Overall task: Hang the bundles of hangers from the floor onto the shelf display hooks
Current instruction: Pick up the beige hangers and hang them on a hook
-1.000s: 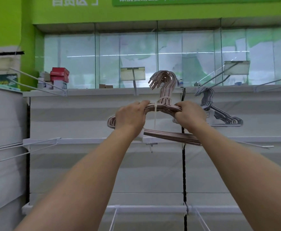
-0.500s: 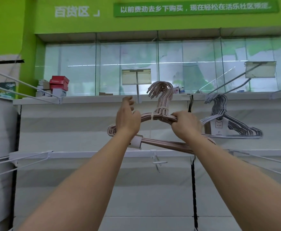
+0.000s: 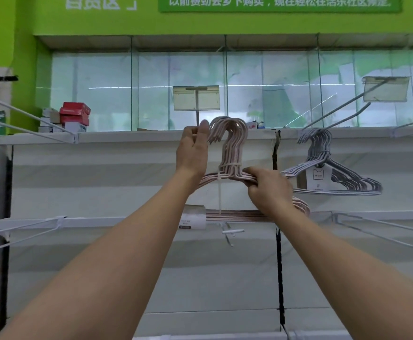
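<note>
- Pink hanger bundle point(image 3: 230, 155) held up between both hands
- right hand point(image 3: 269, 190) grips its shoulder
- left hand point(image 3: 193, 150), fingers straight, touches hook tips

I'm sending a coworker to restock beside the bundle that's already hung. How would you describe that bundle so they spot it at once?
Find the white shelving unit under the green wall. On its upper right, a display hook carrying a clear price-tag holder sticks out. The grey hanger bundle hangs there with a white paper label, unlike the pink hanger bundle, which the hands hold.
</note>
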